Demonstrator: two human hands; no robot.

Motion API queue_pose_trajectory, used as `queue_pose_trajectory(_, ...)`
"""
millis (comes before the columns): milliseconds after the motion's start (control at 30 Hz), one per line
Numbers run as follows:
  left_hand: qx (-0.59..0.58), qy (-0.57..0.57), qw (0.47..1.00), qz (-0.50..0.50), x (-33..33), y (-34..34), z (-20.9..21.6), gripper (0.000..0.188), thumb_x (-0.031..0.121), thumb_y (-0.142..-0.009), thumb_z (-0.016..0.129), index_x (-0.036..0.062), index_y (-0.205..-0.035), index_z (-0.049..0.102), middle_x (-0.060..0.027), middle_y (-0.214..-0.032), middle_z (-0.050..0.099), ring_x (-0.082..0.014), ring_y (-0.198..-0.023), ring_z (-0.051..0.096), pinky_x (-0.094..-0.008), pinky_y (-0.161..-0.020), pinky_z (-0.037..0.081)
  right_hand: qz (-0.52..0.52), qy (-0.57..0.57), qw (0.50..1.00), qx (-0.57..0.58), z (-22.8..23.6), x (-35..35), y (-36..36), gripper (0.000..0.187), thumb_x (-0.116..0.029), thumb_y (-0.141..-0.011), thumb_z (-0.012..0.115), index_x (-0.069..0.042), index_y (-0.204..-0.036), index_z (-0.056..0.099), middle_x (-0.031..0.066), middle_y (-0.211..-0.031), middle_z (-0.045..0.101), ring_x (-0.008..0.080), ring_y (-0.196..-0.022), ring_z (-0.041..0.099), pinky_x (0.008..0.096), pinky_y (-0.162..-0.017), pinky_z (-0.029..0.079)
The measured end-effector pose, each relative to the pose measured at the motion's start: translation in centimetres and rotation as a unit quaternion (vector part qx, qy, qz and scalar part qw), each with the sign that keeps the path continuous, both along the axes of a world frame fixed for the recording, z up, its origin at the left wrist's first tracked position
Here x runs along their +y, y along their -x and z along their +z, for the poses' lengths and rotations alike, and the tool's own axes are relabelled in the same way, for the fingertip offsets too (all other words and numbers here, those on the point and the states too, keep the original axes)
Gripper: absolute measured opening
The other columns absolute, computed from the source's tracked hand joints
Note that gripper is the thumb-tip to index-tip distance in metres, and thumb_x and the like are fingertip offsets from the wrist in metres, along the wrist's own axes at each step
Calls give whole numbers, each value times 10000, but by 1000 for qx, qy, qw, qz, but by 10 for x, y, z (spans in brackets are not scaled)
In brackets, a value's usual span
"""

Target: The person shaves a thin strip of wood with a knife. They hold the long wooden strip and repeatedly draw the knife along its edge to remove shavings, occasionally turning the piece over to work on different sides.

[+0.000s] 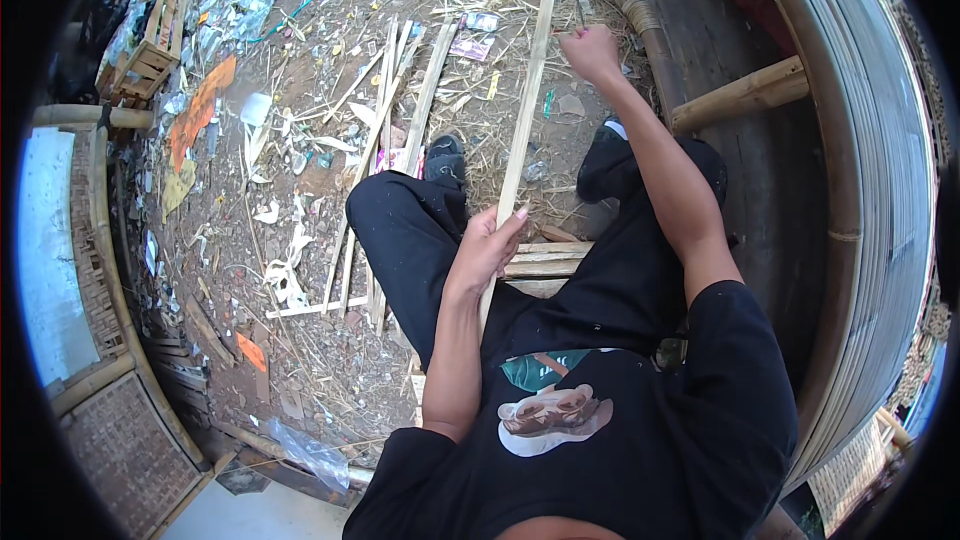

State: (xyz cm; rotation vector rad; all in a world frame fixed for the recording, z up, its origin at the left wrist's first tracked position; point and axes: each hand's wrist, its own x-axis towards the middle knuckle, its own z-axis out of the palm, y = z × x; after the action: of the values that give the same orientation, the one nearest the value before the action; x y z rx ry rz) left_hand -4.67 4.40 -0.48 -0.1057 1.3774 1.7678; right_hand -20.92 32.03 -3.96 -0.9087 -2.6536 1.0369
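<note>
My left hand point(485, 252) is wrapped round a long, pale, flat bamboo strip point(530, 100). The strip runs from my lap up between my knees and slants slightly to the right at its far end. Reaching out ahead, my right hand point(592, 52) is closed just right of the strip's far part. A thin dark blade point(577, 2) points away from that fist, seemingly a knife; its handle is hidden in my fingers. Further bamboo strips point(428, 90) lie on the ground beyond my left knee.
Slatted wood point(548, 258) shows between my thighs. Shavings and litter cover the dirt floor point(230, 270). A wooden crate point(150, 35) stands at the far left. A bamboo-framed structure point(850, 170) borders my right side, its crossbar point(745, 95) near my right forearm. Woven panels point(130, 430) edge the left.
</note>
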Motion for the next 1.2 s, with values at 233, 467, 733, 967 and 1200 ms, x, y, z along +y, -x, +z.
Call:
queue_pose_trajectory(233, 8, 43, 998, 46, -4, 2, -5, 215, 251, -969, 574, 69, -858, 543, 65, -491, 366, -21, -372, 314, -199, -341, 245, 252, 2, 967, -44, 27, -57, -74, 208, -168, -710, 607, 33, -671, 646, 249, -681, 635, 403, -729, 654, 454, -710, 524)
queue_pose_trajectory(467, 125, 152, 979, 45, 0, -4, -18, 277, 274, -940, 623, 50, -785, 573, 73, -543, 424, -22, -465, 353, -247, -415, 277, 273, -28, 952, -138, 2, -53, -68, 221, -136, -701, 583, 80, -681, 623, 309, -697, 601, 459, -750, 625, 505, -719, 507)
queue_pose_trajectory(733, 208, 259, 943, 10, -4, -5, -32, 270, 244, -926, 640, -24, -948, 630, 53, -686, 540, -25, -606, 411, -234, -528, 334, 330, -29, 926, -184, -2, -51, -52, 271, -134, -692, 568, 116, -769, 641, 329, -814, 634, 462, -826, 645, 471, -753, 531)
queue_pose_trajectory(967, 247, 318, 915, -1, 2, -5, -23, 278, 240, -901, 659, -37, -906, 628, 8, -636, 538, -49, -602, 431, -261, -525, 365, 312, -42, 939, -137, -43, -45, -55, 182, -121, -667, 560, 50, -634, 611, 274, -638, 593, 404, -652, 636, 470, -647, 500)
queue_pose_trajectory(1200, 267, 343, 901, -9, 3, -5, -27, 291, 252, -894, 660, -36, -894, 624, 0, -602, 516, -58, -574, 423, -271, -513, 368, 430, 14, 884, -186, -38, -63, -68, 252, -165, -677, 576, 74, -705, 652, 281, -739, 644, 414, -771, 659, 443, -728, 523)
